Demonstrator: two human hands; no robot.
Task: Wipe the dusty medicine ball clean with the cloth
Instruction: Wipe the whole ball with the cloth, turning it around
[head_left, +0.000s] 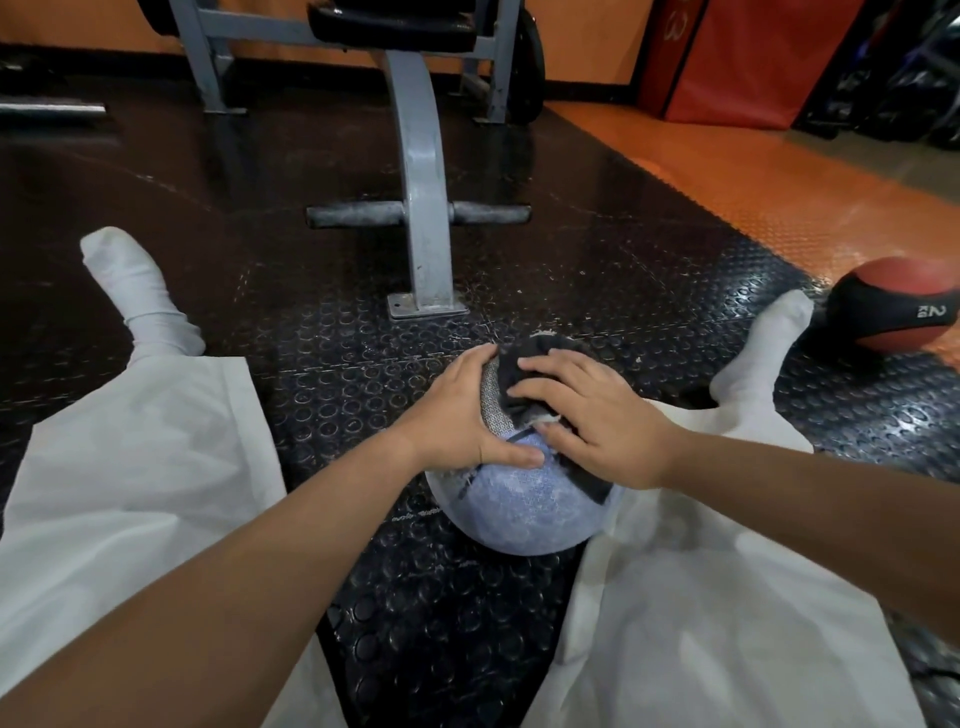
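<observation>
Hands: right hand (587, 415) lies spread on the dark cloth (519, 364), fingers pressing it onto the top of the blue-grey medicine ball (524, 504). That is pressure only, not a closed grasp. Left hand (457, 415) grips the ball's left side, fingers curled over the top, thumb across the front. Ball sits on the studded rubber floor (363, 364), just right of frame centre, touching or just beside the right trouser leg (701, 571); can't tell which.

Risks, my judgement:
- Cloth is only pinned. A hard stroke over the curve could bunch it or slide it out from under the fingers, leaving bare skin rubbing dust.
- Only the left hand and maybe the leg stop the ball rolling. Wipe force toward frame left could roll it if that grip slackens.
- Lower front looks pale and dusty, and the underside is hidden. Both get missed unless the ball is turned.
- Loose cloth tail down the ball's right side could catch under the palm.
- Bench foot (426, 306) up-frame and the red-and-black 2 kg ball (904, 306) at the right edge are well apart. They matter only if the ball escapes.
</observation>
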